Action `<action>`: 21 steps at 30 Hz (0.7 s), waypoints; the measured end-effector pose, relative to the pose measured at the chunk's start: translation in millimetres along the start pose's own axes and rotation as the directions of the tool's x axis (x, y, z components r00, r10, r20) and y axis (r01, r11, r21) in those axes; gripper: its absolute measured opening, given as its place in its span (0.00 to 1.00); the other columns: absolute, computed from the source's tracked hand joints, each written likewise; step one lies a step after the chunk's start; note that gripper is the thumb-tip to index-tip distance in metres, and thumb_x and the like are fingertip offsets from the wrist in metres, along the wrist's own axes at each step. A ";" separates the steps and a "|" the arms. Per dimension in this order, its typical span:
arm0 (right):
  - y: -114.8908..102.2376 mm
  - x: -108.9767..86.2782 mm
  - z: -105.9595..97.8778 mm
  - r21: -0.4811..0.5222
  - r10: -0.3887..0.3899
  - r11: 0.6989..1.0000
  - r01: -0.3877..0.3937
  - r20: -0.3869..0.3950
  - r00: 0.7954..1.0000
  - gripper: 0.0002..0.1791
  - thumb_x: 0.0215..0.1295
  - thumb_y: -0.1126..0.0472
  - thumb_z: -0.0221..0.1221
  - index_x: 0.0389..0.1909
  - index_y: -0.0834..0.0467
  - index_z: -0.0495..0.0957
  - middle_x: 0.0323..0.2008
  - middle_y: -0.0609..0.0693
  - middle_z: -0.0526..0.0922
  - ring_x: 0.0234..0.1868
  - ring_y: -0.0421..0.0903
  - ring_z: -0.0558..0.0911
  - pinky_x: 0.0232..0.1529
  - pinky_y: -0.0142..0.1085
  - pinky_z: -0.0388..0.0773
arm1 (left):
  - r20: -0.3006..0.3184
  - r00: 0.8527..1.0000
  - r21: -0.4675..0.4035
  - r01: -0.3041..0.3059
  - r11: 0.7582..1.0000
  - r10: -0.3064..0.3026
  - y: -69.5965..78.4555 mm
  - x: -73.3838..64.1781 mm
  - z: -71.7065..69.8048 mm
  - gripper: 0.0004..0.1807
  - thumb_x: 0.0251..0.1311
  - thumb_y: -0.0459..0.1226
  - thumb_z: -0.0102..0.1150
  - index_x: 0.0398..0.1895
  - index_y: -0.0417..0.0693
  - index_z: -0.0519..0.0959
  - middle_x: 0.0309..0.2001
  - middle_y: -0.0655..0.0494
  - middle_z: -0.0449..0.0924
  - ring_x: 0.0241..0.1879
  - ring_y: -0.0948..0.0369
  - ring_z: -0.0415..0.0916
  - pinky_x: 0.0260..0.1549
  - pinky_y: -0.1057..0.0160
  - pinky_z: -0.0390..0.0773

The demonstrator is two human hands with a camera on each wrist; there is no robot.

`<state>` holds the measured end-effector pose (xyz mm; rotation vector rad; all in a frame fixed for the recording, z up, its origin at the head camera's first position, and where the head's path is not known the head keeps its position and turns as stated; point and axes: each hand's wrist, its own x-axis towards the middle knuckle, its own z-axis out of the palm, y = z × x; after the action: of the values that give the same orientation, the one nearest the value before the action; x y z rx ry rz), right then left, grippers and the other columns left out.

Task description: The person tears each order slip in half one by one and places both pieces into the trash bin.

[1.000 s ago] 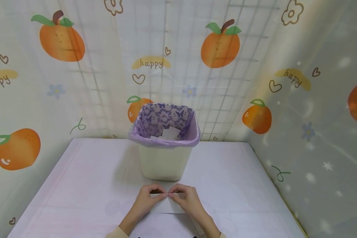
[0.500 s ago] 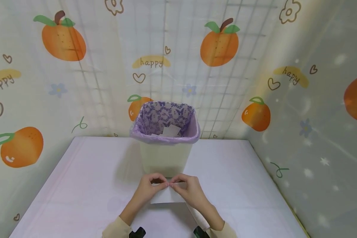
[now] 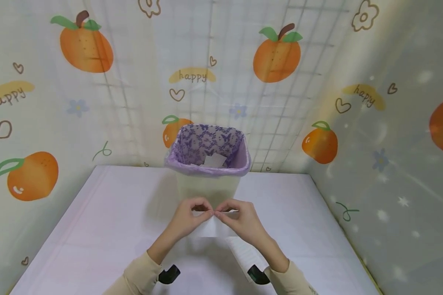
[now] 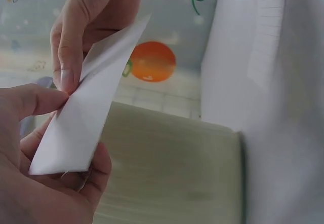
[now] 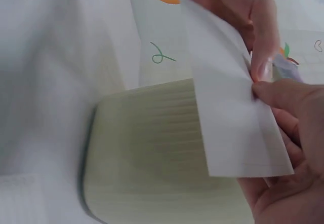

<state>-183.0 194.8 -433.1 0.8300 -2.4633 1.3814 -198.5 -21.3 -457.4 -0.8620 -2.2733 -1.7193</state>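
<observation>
A folded white slip of paper [image 3: 206, 230] is held up between both hands in front of the bin. My left hand [image 3: 190, 217] pinches its top edge between thumb and fingers, and my right hand [image 3: 243, 219] pinches the same edge, the two thumb tips meeting near the middle. In the left wrist view, the paper [image 4: 83, 122] slants across, with the left fingers behind it. From the right wrist, the paper's [image 5: 228, 107] flat face shows, with a fold along its upper edge. Parts of the right fingers are hidden behind it.
A cream bin [image 3: 206, 186] with a purple patterned bag [image 3: 210, 171] over its rim stands just beyond the hands, white paper pieces [image 3: 215, 160] inside. A sheet with faint lines [image 3: 245, 255] lies on the white table [image 3: 110, 229] under the right forearm. A fruit-printed curtain [image 3: 140, 49] surrounds the table.
Both hands have risen and moved forward with the paper, now overlapping the lower part of the bin in the head view. More of the sheet on the table shows. The pinch stays the same.
</observation>
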 end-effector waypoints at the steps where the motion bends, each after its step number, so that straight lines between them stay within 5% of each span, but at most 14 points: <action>1: -2.1 0.5 -2.9 0.006 0.001 1.000 -0.001 0.002 1.000 0.03 0.67 0.63 0.71 0.38 0.51 0.88 0.35 0.40 0.90 0.42 0.38 0.89 0.47 0.35 0.87 | 0.005 1.000 0.006 -0.013 1.000 0.013 3.6 1.7 -0.5 0.05 0.65 0.34 0.71 0.33 0.54 0.87 0.35 0.60 0.88 0.41 0.61 0.85 0.48 0.54 0.85; 10: -22.7 4.9 -23.2 -0.020 -0.066 0.998 0.067 0.011 0.998 0.04 0.68 0.64 0.71 0.39 0.52 0.88 0.36 0.43 0.91 0.43 0.39 0.89 0.49 0.36 0.87 | 0.033 0.997 0.034 -0.078 0.996 0.077 30.1 11.2 -6.4 0.04 0.66 0.33 0.70 0.35 0.53 0.87 0.36 0.60 0.87 0.42 0.62 0.86 0.47 0.56 0.86; 21: -57.9 26.8 -51.5 -0.071 -0.129 0.989 0.129 -0.002 0.992 0.03 0.68 0.62 0.71 0.39 0.51 0.89 0.36 0.41 0.91 0.43 0.40 0.89 0.48 0.36 0.87 | -0.011 0.988 0.033 -0.156 0.987 0.157 70.9 29.7 -21.4 0.04 0.65 0.31 0.71 0.35 0.50 0.87 0.36 0.58 0.87 0.39 0.62 0.84 0.46 0.57 0.87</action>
<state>-177.7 204.2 -351.8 0.9485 -2.3917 1.2433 -189.5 -18.7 -378.2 -0.9903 -2.1556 -1.6116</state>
